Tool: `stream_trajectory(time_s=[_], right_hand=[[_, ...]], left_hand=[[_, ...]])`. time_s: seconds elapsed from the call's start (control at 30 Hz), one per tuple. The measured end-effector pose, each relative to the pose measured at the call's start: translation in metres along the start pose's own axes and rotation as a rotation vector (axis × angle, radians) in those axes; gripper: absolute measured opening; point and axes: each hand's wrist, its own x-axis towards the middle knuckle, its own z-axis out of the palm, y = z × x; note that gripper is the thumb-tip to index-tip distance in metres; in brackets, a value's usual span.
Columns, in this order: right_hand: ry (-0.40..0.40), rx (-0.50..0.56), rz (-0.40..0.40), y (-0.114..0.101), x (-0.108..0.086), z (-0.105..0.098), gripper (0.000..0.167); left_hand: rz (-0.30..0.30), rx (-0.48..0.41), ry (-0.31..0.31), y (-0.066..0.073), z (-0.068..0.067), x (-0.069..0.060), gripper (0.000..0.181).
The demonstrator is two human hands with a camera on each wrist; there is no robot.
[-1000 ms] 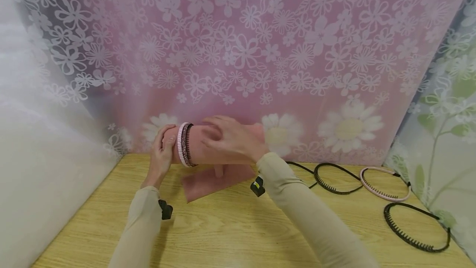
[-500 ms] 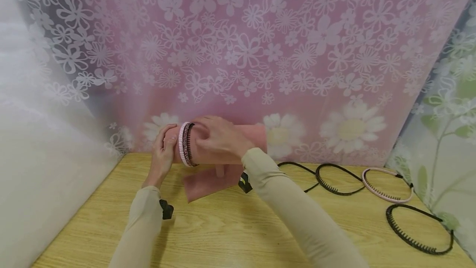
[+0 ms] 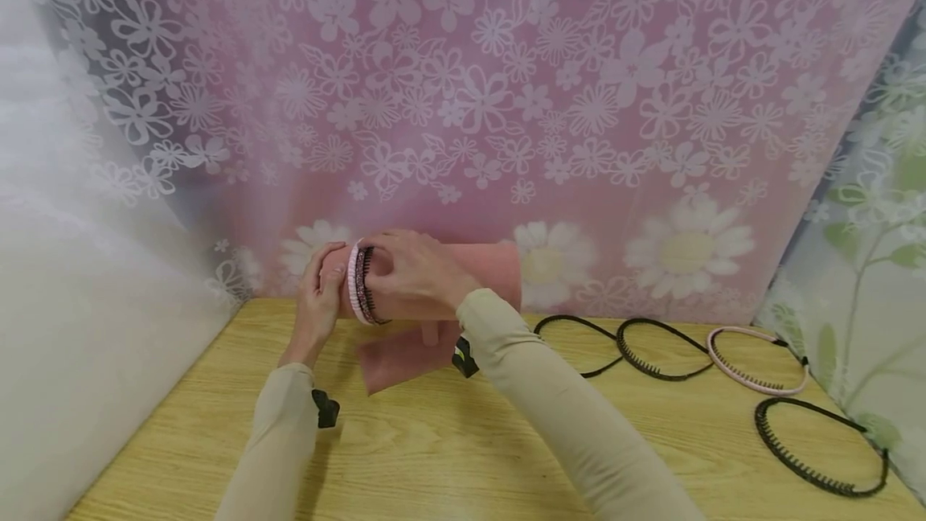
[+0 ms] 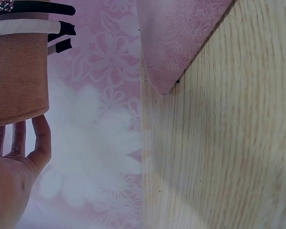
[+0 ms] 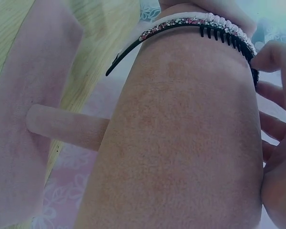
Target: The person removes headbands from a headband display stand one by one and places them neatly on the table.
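Note:
A pink velvet headband display stand has a horizontal roll on a post and a flat base. My left hand grips the roll's left end, thumb in front and fingers over the top. Near it, a pale wrapped headband and a glittery black toothed headband sit side by side around the roll. My right hand reaches across the roll, its thumb and fingers on the glittery headband's toothed edge, seemingly pinching it. The roll hides some of its fingers in the right wrist view.
To the right on the wooden table lie two black headbands, one partly behind the sleeve and one beside it. A pink headband and another black toothed one lie farther right. A flowered curtain hangs close behind the stand.
My right hand has moved left along the roll, from its middle to the glittery headband, uncovering the roll's right end. My left hand keeps its hold on the roll.

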Motion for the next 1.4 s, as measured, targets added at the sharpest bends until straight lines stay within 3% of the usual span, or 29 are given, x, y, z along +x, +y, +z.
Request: stream_trajectory(time_s=[0.3, 0.53, 0.67, 1.03, 1.4], right_hand=[[-0.029, -0.053, 0.031, -0.003, -0.001, 0.001, 0.069], [-0.035, -0.125, 0.033, -0.005, 0.001, 0.003, 0.072], [-0.049, -0.151, 0.044, -0.006, 0.001, 0.002, 0.073], [-0.066, -0.076, 0.076, -0.001, -0.002, -0.008, 0.072], [-0.076, -0.105, 0.123, 0.009, -0.011, -0.014, 0.077]], left_hand=[[0.01, 0.001, 0.0, -0.002, 0.0, 0.0, 0.039], [-0.007, -0.008, -0.011, 0.003, -0.001, -0.001, 0.041], [0.003, 0.0, -0.012, -0.001, -0.001, 0.0, 0.042], [-0.002, 0.016, -0.019, -0.002, -0.002, 0.001, 0.043], [-0.032, -0.004, -0.011, -0.002, 0.0, 0.0, 0.04]])
